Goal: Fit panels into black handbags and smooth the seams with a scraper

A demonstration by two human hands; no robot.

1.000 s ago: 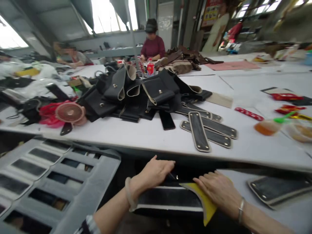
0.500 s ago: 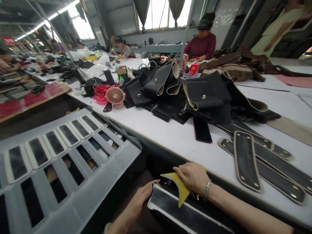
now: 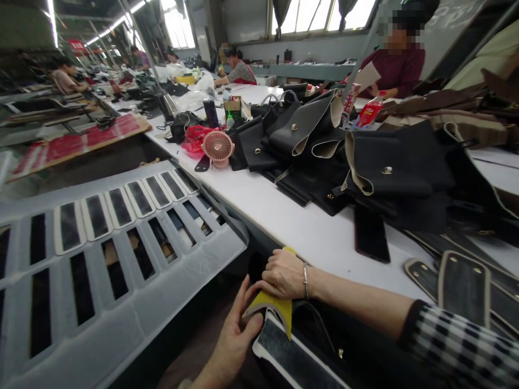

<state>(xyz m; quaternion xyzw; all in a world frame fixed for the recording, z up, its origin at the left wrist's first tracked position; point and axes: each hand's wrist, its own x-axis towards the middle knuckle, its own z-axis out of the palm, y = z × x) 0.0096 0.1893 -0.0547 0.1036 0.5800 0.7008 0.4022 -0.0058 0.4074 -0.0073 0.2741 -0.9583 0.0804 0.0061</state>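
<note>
My right hand [image 3: 281, 274], a silvery bracelet at its wrist, is closed on a yellow piece with a curved cut-out edge [image 3: 279, 310]. That edge lies at the upper end of a black panel with a pale border [image 3: 290, 346], which rests on a black bag [image 3: 324, 324] low in front of me. My left hand [image 3: 233, 337] is beside the panel's end, fingers stretched and thumb apart, close to the yellow piece's left tip. Whether it touches that tip I cannot tell. Part of the yellow piece is hidden beneath my right hand.
At left lies a grey slotted sheet [image 3: 162, 302] with several pale-edged black panels [image 3: 117, 208]. The white table [image 3: 279, 219] bears a pink fan [image 3: 218, 148], a pile of black bags [image 3: 389, 162], a phone [image 3: 371, 233] and studded straps [image 3: 464, 286]. A co-worker [image 3: 399, 65] sits across.
My view has turned left. My right hand has brought the yellow piece back to the panel's upper end. My left hand's fingers have spread from the panel's corner. The co-worker now holds up a pale piece.
</note>
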